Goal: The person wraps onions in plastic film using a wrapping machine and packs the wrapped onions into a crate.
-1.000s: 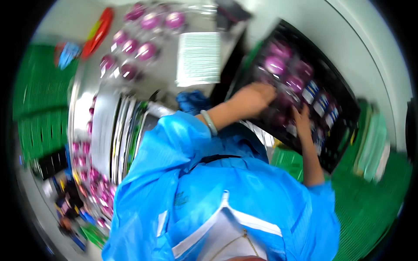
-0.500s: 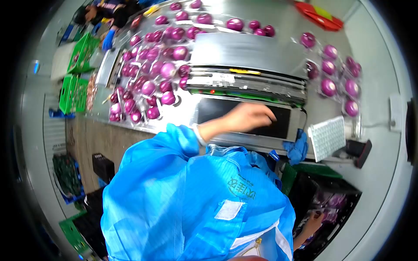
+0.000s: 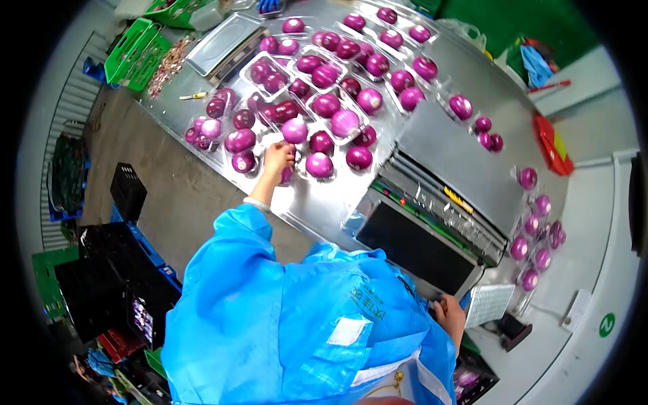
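My left hand (image 3: 277, 162) reaches to the front edge of a steel table, its fingers curled on the edge of a clear plastic tray with red onions (image 3: 286, 175). A peeled red onion (image 3: 294, 129) sits just beyond the fingers, and another onion (image 3: 319, 165) lies to their right. My right hand (image 3: 450, 316) is low beside the near right corner of a film wrapping machine (image 3: 418, 243), fingers bent together. Whatever those fingers may hold is too small to make out.
Several clear trays of red onions cover the table (image 3: 317, 206). A scale (image 3: 226, 44) stands at the far left, near a green crate (image 3: 137, 54). More onions (image 3: 542, 204) lie at the right, by a white keypad (image 3: 489, 305). Black crates (image 3: 101, 270) stand at lower left.
My view has turned left. My left hand has gone from over the wrapping machine to the onion trays. My right hand has come up from the black crate to the machine's edge.
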`<state>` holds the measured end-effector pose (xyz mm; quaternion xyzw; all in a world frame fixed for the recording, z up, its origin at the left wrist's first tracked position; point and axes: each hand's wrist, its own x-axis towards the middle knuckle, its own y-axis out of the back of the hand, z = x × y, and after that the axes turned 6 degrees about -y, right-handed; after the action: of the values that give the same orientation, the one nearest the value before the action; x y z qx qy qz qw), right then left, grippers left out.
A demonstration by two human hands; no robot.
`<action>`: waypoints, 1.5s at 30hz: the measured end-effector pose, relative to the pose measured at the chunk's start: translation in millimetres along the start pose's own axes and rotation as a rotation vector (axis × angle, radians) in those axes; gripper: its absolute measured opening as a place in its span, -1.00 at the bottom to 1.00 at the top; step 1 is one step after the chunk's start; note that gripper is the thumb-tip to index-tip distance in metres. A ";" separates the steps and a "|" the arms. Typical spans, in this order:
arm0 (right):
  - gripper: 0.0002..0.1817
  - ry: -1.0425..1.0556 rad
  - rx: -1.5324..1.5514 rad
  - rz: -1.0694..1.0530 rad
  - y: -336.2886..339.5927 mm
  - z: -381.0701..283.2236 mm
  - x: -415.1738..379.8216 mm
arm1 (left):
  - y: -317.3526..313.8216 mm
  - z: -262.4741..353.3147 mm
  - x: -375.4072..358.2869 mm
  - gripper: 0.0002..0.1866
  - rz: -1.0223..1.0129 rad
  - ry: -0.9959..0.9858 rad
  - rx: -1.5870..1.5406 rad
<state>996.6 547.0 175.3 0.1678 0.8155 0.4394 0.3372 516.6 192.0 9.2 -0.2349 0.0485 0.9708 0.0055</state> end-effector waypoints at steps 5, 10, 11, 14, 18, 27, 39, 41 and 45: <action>-0.77 -0.072 0.019 -0.098 -0.7 -27.9 31.1 | -14.1 -3.3 16.2 -0.87 0.148 -0.121 0.013; -0.73 -0.029 0.030 -0.227 -18.8 -13.6 44.7 | -11.6 5.9 22.5 -0.87 0.237 -0.091 -0.043; -0.73 -0.057 0.011 -0.264 -22.8 -7.5 46.1 | -8.4 7.1 22.8 -0.87 0.248 -0.119 -0.012; -0.73 0.003 -0.084 -0.282 -19.8 -0.6 45.5 | -7.5 35.5 0.9 -0.84 0.240 -0.093 -0.104; -0.73 0.072 -0.061 -0.265 -19.2 22.2 47.4 | 1.4 33.6 -14.0 -0.81 0.084 -0.063 -0.528; -0.77 0.283 -0.063 -0.175 1.6 13.4 68.8 | -19.1 94.2 -113.8 -0.78 -0.263 -0.211 -0.385; -0.42 0.191 1.139 0.064 87.6 -44.2 228.4 | -302.6 158.2 -98.7 -0.79 -1.306 0.003 -0.018; -0.49 0.074 1.161 0.064 87.6 -28.3 247.4 | -350.4 151.6 -87.4 -0.79 -1.394 0.028 0.084; -0.65 -0.065 1.149 0.188 65.1 9.7 266.8 | -403.3 140.7 -79.5 -0.80 -1.352 -0.055 0.237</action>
<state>810.8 741.3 118.2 0.4090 0.8939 -0.0509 0.1761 536.8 607.9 133.1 -0.1867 -0.0029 0.7478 0.6372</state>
